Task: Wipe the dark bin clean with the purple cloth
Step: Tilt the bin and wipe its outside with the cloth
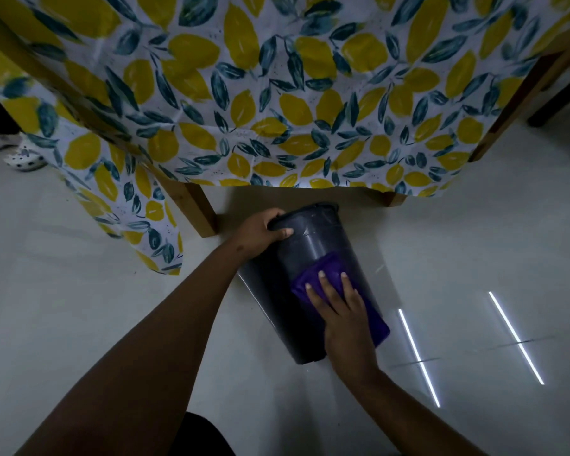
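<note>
Head view — mid-wipe on the dark bin, tipped on the floor by the table. Left hand gripping its rim, right hand flat, pressing purple cloth against the side. Next, probably — rotating to reach unwiped faces.

A single head-worn view looks steeply down and forward from above the bin, close enough that both forearms run in from the bottom edge. The bin sits just below centre; beyond it a tablecloth fills the upper half, and pale floor spreads on either side.
</note>
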